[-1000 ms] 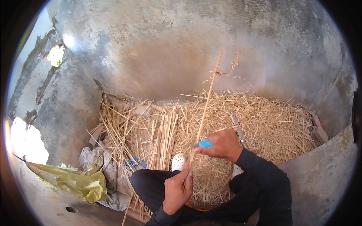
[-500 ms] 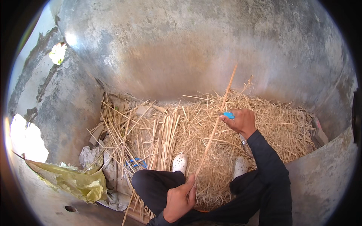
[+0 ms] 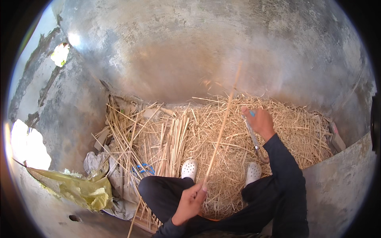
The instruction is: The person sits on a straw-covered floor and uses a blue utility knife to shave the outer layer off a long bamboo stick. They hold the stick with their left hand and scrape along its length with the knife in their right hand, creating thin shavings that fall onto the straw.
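Long straw stalk (image 3: pixel 222 123) runs from the left hand (image 3: pixel 189 201), low at 6 o'clock, up and slightly right toward 12 o'clock, tip blurred against the concrete wall (image 3: pixel 190 43). Left-hand grip: fingers pinched together on the stalk's lower end. Right hand (image 3: pixel 260 121), out at about 2 o'clock from the left, is closed on a small blue-handled tool (image 3: pixel 252 113); its working end is hidden by the fingers, and whether this hand touches the stalk cannot be told. Risks, judged: the stalk is thin and held only at one end, so a sideways pull could bend or snap it; a weak pinch could let it slip into the loose straw pile (image 3: pixel 246 139) and be lost among like stems; the tool passes near the fingers, so a slip could nick the hand. A metal bar with a hooked end (image 3: pixel 254 139) lies on the straw beside the right forearm. White clogs (image 3: pixel 189 168) rest on the pile's near edge. Surface: straw heaped on a concrete floor, straighter stems (image 3: pixel 174 139) at 10 o'clock. Room: stained grey walls; crumpled yellow sheet (image 3: pixel 79 190) and rags at 8 o'clock; bright opening at 9 o'clock.
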Action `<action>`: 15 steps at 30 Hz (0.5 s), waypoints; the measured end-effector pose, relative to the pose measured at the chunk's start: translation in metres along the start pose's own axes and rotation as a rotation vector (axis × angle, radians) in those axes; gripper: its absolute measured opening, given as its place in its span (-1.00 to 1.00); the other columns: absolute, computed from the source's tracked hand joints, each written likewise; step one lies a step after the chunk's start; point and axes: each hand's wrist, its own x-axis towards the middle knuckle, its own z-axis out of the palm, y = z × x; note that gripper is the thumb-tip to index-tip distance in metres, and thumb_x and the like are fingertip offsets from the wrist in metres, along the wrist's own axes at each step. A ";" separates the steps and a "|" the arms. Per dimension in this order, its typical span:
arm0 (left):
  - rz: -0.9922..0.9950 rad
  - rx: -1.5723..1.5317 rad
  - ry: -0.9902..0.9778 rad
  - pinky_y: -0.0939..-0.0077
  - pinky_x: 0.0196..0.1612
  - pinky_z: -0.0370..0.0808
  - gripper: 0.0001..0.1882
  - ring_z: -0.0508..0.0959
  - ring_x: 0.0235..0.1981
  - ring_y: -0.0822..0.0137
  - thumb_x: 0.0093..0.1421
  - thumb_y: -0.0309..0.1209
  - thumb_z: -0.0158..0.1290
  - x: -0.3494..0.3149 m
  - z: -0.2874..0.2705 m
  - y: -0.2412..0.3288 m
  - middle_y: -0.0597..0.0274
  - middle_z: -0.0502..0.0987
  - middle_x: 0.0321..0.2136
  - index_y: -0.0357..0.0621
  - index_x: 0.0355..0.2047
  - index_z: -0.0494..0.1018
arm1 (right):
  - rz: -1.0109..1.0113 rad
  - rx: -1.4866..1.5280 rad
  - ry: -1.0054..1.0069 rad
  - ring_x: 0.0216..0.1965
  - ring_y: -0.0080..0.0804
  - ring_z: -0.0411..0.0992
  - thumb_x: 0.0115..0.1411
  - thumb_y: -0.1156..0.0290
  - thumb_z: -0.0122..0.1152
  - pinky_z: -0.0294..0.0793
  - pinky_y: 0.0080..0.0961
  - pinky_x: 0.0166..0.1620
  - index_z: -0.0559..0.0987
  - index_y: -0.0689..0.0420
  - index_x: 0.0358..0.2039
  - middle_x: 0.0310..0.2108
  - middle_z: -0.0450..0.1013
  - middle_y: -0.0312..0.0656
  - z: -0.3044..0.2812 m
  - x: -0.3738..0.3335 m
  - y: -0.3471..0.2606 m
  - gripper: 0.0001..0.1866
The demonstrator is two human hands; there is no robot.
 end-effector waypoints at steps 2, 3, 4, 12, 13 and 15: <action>-0.127 -0.268 -0.037 0.75 -0.62 0.14 -0.62 0.20 -0.67 0.65 0.42 -0.37 -0.14 0.016 0.002 0.024 0.51 0.24 -0.69 -0.31 0.15 0.34 | -0.143 0.063 -0.093 -0.72 -0.13 0.38 0.15 -0.47 -0.16 0.32 -0.17 -0.57 0.54 0.07 -0.75 -0.81 0.33 -0.11 -0.005 -0.023 -0.020 -0.18; -0.107 -0.308 -0.042 0.71 -0.65 0.13 -0.61 0.16 -0.75 0.64 0.45 -0.31 -0.21 0.022 0.002 0.024 0.48 0.17 -0.73 -0.33 0.13 0.32 | -0.239 0.112 -0.124 -0.70 -0.12 0.40 0.15 -0.46 -0.13 0.33 -0.17 -0.55 0.56 0.05 -0.74 -0.80 0.34 -0.11 -0.003 -0.034 -0.031 -0.20; -0.128 -0.352 -0.066 0.73 -0.65 0.15 -0.61 0.16 -0.76 0.63 0.46 -0.28 -0.23 0.026 0.000 0.030 0.47 0.18 -0.73 -0.31 0.13 0.32 | -0.351 0.109 -0.122 -0.71 -0.13 0.40 0.13 -0.45 -0.10 0.33 -0.18 -0.57 0.56 0.04 -0.74 -0.81 0.35 -0.12 0.002 -0.044 -0.039 -0.22; -0.272 -0.833 -0.224 0.70 -0.64 0.11 -0.64 0.06 -0.86 0.59 0.48 -0.22 -0.33 0.029 -0.001 0.046 0.49 0.10 -0.80 -0.24 0.00 0.31 | -0.611 0.150 -0.026 -0.77 -0.19 0.37 0.06 -0.43 0.05 0.30 -0.29 -0.65 0.48 0.03 -0.78 -0.82 0.34 -0.18 0.024 -0.073 -0.058 -0.27; -0.302 -0.914 -0.236 0.69 -0.64 0.10 -0.65 0.05 -0.86 0.59 0.47 -0.23 -0.33 0.028 -0.001 0.046 0.50 0.09 -0.80 -0.23 -0.01 0.31 | -0.535 0.145 -0.008 -0.77 -0.18 0.37 0.05 -0.44 0.05 0.30 -0.29 -0.65 0.47 0.03 -0.78 -0.83 0.33 -0.18 0.025 -0.065 -0.053 -0.26; -0.321 -0.958 -0.262 0.68 -0.64 0.10 -0.65 0.05 -0.86 0.59 0.47 -0.24 -0.32 0.027 -0.002 0.046 0.50 0.07 -0.80 -0.23 0.00 0.31 | -0.484 0.179 0.053 -0.79 -0.21 0.36 0.04 -0.47 0.03 0.30 -0.31 -0.67 0.44 0.02 -0.81 -0.85 0.31 -0.21 0.024 -0.053 -0.047 -0.24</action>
